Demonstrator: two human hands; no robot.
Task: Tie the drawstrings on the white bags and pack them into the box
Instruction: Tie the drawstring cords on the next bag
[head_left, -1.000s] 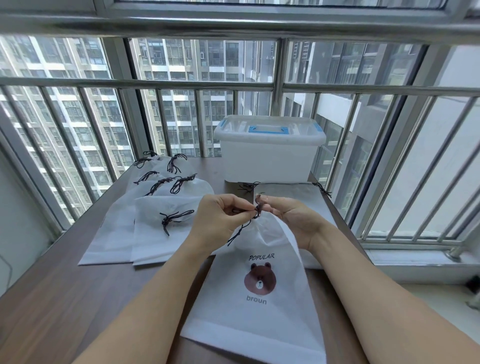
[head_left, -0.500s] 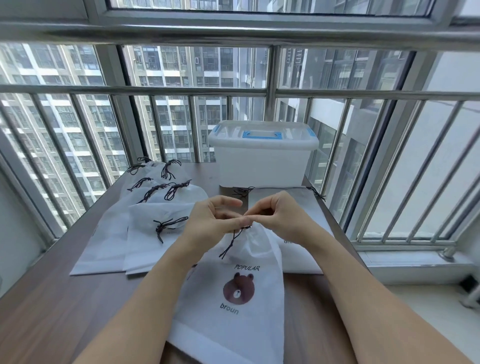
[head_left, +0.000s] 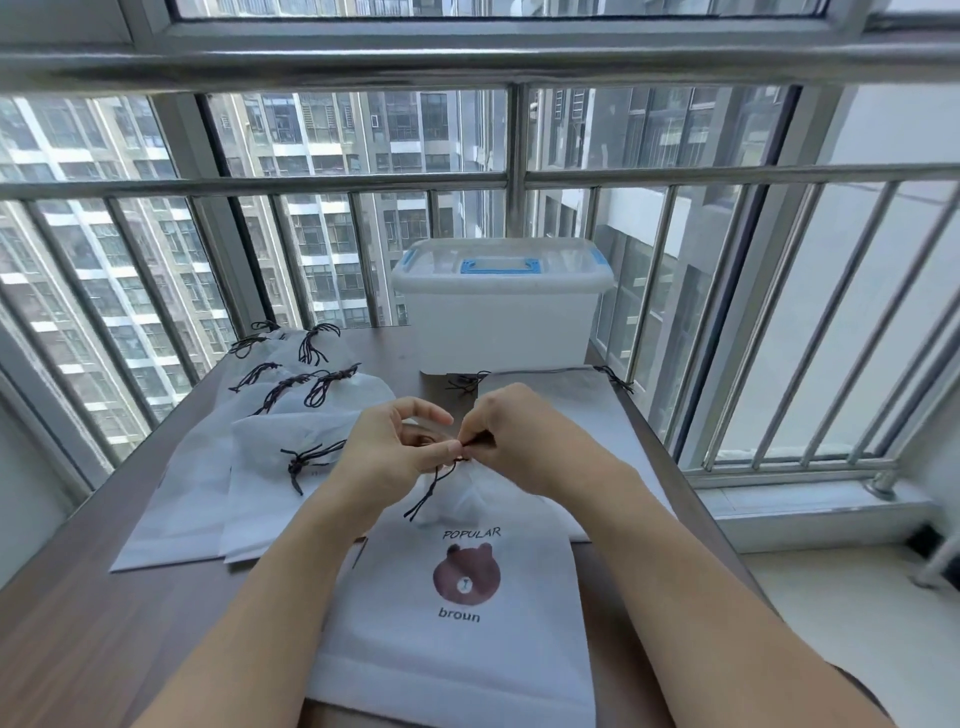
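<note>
1. Black cord is the thing in play: the drawstring (head_left: 434, 486) of the white bear-print bag (head_left: 457, 623), which lies flat on the table (head_left: 78, 639) directly under both forearms, its gathered mouth pointing away from the person toward the box.
2. The left hand (head_left: 387, 449) and right hand (head_left: 511, 434) meet over that gathered mouth; the fingers of each are curled and pinch the cord where they come together, thumb tips almost touching.
3. The cord's loose tail hangs down and to the left from the pinch point, on the left hand's side, so the left hand looks the nearer one to catch it for the next pass of the knot.
4. The bag's long axis runs from the person's chest toward the lidded clear plastic box (head_left: 501, 306), which stands at the far edge of the table, straight ahead of the hands and well apart from them.
5. A fanned stack of white bags with tied cords (head_left: 244, 467) lies to the left; one flat, seemingly untied bag (head_left: 571, 395) lies just behind the right hand.
6. The lid appears closed, so packing looks not yet begun.
</note>
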